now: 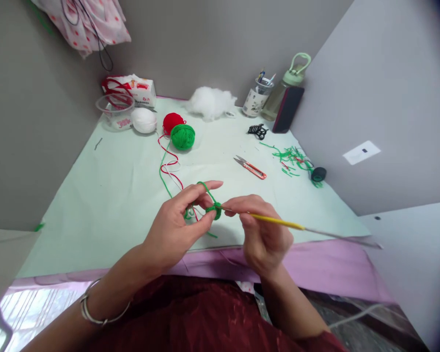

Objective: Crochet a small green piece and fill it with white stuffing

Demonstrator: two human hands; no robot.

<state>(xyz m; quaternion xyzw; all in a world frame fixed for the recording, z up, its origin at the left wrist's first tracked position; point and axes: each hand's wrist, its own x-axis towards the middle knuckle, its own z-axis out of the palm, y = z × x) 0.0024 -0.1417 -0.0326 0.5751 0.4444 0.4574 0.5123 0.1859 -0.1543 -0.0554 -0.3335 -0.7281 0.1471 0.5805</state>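
Between its thumb and fingers, my left hand (179,215) pinches a small green crochet piece (215,210). Green yarn runs up over the raised index finger of that hand. My right hand (266,232) is closed around a crochet hook (278,221) with a yellow grip, its tip at the crochet piece. The hook's long metal end points off to the right. Green, red and white strands trail from the left hand towards a green yarn ball (182,137), a red yarn ball (173,122) and a white yarn ball (144,120).
Orange-handled thread snips (254,169) lie ahead of my right hand. Green yarn scraps (291,157), a black tape roll (319,174), a black hair claw (257,131), a dark phone (288,110), a bottle (278,95), a pen cup (255,100), white stuffing (211,102) and a clear tub (113,115) stand around.
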